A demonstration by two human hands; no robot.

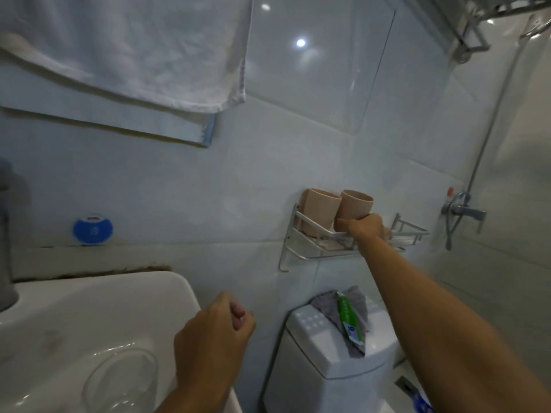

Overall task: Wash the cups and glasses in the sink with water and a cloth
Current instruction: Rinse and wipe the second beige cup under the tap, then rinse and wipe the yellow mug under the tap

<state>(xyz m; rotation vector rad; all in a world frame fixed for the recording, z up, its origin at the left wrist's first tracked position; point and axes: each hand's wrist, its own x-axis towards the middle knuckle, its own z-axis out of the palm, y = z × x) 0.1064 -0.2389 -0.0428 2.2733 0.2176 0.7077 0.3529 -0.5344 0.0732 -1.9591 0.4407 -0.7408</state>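
- The right hand point(365, 231) reaches to the wall-mounted metal wire shelf point(301, 234), fingers curled round the base of a round beige plastic cup point(354, 208).
- A second, squarer beige plastic cup point(320, 211) stands on that shelf, just beside the first.
- The left hand point(214, 332) hovers by the white ceramic sink point(98, 296), fingers loosely curled, holding nothing.
- A clear drinking glass point(122, 380) lies in the sink.
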